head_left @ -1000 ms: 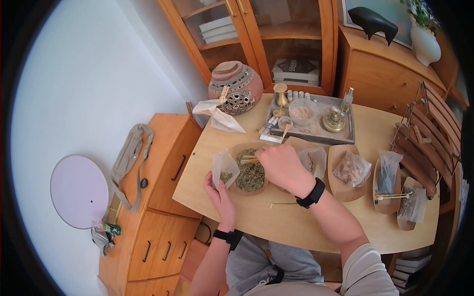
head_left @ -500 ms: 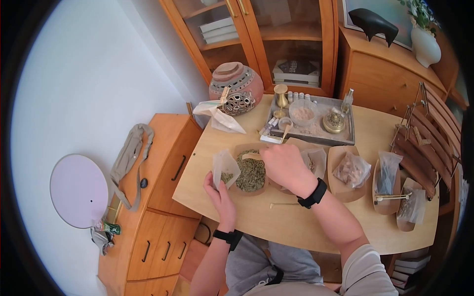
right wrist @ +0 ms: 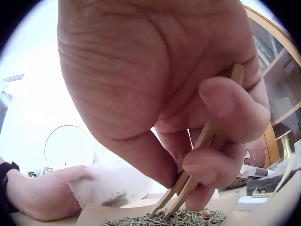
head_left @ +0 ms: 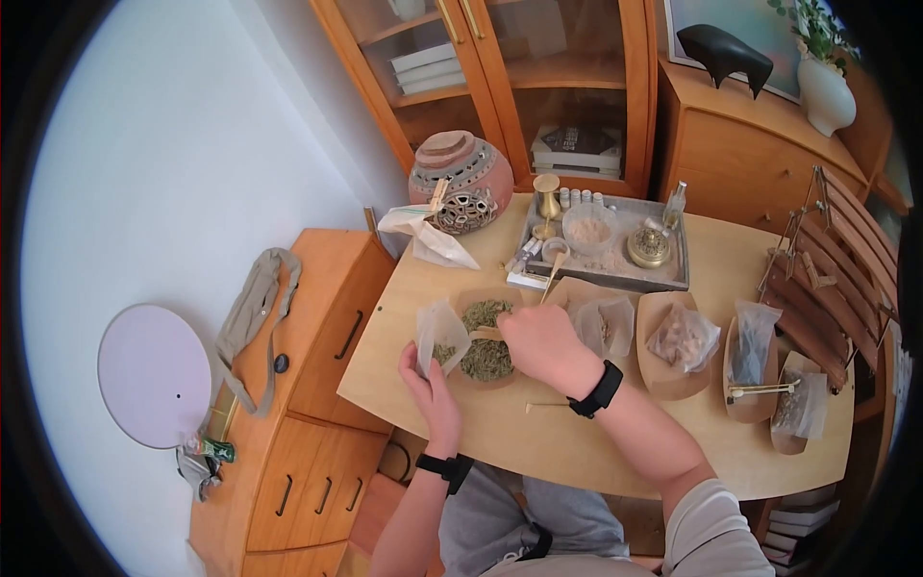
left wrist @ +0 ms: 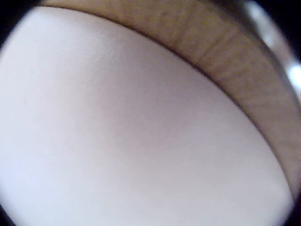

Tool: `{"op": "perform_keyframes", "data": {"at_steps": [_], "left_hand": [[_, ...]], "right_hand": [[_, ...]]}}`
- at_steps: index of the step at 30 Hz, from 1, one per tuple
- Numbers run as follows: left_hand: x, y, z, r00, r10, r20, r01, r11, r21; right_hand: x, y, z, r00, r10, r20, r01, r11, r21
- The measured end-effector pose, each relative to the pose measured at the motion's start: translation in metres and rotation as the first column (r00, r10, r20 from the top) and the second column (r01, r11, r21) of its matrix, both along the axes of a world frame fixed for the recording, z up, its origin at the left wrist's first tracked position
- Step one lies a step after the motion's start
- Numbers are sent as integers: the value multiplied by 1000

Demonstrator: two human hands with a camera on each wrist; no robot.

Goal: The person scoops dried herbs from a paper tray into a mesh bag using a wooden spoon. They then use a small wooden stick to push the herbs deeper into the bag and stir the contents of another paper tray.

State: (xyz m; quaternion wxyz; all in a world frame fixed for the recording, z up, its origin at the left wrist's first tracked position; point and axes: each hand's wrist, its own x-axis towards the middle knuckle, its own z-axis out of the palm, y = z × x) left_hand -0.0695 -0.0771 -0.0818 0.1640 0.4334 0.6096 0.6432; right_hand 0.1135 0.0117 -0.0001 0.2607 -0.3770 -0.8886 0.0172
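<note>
My left hand (head_left: 435,399) holds a translucent white bag (head_left: 437,325) upright at the table's left, with some dried green herb at its bottom. Just right of it sits a brown paper tray heaped with dried green herb (head_left: 487,363). Over this heap, my right hand (head_left: 548,341) grips wooden tongs (head_left: 488,334). The right wrist view shows curled fingers round the tongs (right wrist: 188,190), whose two tips reach into the herb (right wrist: 174,219). Bare skin fills most of the left wrist view, hiding the left fingers.
More brown paper trays (head_left: 663,380) with bagged contents line the table's right. Behind stands a grey tray (head_left: 606,280) with a glass bowl (head_left: 589,228) and brass pieces. A clay pot (head_left: 461,178) stands at the back left; a slatted wooden rack (head_left: 827,260) borders the right edge.
The tongs have moved from the far part of the herb heap towards the body, with the right hand. The left hand still holds the bag in nearly the same place.
</note>
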Motion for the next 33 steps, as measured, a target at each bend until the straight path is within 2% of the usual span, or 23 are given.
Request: {"op": "perform_keyframes", "data": {"at_steps": [5,7,14,16,20,23,26,30,32,33], "left_hand": [[-1,0,-1,1000,-6,-10,6,1000,13],[1,-2,5,1000,-15,27,15,1000,-9],[0,-2,3,999,-21,36,21,1000,-5],[-1,0,-1,999,-20,39,20,1000,8],[0,0,0,999,-12,45,11,1000,18],[-2,-1,-3,1000,8,-14,-8,1000,-2],[-3,1,-4,1000,23,-11,-23,1000,-8],[-1,2,-4,999,24,-26,-25,999,-25],[0,2,-3,1000,19,-24,-19,1000,-21],[0,2,-1,999,20,-28,-20,1000,-22]], "right_hand": [[-3,-1,-3,1000,17,2,-17,1000,4],[-4,-1,-4,999,9,31,-7,999,-46],[2,1,4,998,62,15,-62,998,-13],[6,2,11,997,76,14,-75,994,-84],[20,7,27,999,40,16,-38,995,-91],[35,11,43,999,35,-21,-36,997,-68],[46,7,63,993,10,-120,-29,988,-155],[32,-7,60,991,78,-106,-90,989,-117],[21,-10,50,995,102,9,-99,985,-141],[21,-10,50,995,100,7,-98,985,-142]]}}
